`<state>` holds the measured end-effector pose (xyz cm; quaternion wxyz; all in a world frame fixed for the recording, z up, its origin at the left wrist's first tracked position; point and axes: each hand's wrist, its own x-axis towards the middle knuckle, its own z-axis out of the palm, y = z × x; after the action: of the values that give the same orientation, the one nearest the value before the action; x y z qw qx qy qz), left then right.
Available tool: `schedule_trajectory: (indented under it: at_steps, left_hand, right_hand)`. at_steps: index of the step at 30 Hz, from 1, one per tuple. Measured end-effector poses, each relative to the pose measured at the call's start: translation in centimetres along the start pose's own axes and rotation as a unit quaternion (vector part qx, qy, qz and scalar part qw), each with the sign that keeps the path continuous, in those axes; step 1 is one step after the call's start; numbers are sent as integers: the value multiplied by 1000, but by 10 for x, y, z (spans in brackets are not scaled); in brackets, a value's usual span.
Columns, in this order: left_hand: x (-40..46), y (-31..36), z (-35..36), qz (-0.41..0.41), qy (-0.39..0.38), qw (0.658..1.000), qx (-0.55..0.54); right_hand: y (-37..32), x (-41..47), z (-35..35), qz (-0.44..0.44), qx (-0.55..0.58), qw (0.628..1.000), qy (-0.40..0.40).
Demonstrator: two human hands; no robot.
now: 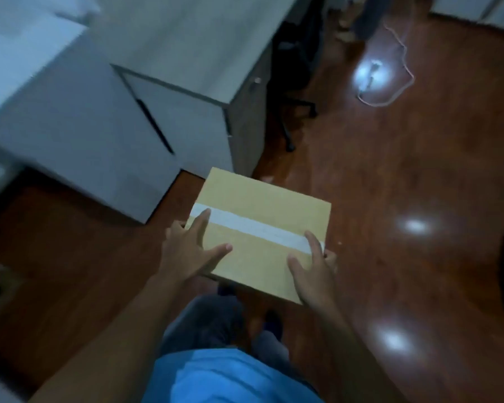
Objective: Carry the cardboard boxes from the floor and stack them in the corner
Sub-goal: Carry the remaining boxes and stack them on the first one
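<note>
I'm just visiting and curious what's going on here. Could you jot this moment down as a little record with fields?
activity: a person carries a cardboard box above the floor
box: flat, tan, sealed with a strip of white tape across the top
left hand: grips the box's left edge, fingers spread on top
right hand: grips the near right corner
floor: glossy reddish wood, with light reflections
nearby: white cabinet ahead to the left; white cable on the floor further off
image: blurred

matt cardboard box [262,225], glossy wood floor [405,175]
</note>
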<state>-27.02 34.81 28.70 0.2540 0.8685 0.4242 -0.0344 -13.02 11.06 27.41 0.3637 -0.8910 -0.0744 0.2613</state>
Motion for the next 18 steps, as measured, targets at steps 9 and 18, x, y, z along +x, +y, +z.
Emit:
schedule_trajectory:
  at_steps: [9, 18]
  left_hand:
    - [-120, -198, -88, -229, 128, 962, -73]
    - [-254, -418, -146, -399, 219, 875, -164]
  right_hand:
    - [-133, -78, 152, -195, -148, 947, -206]
    - [-252, -221, 379, -324, -225, 850, -348]
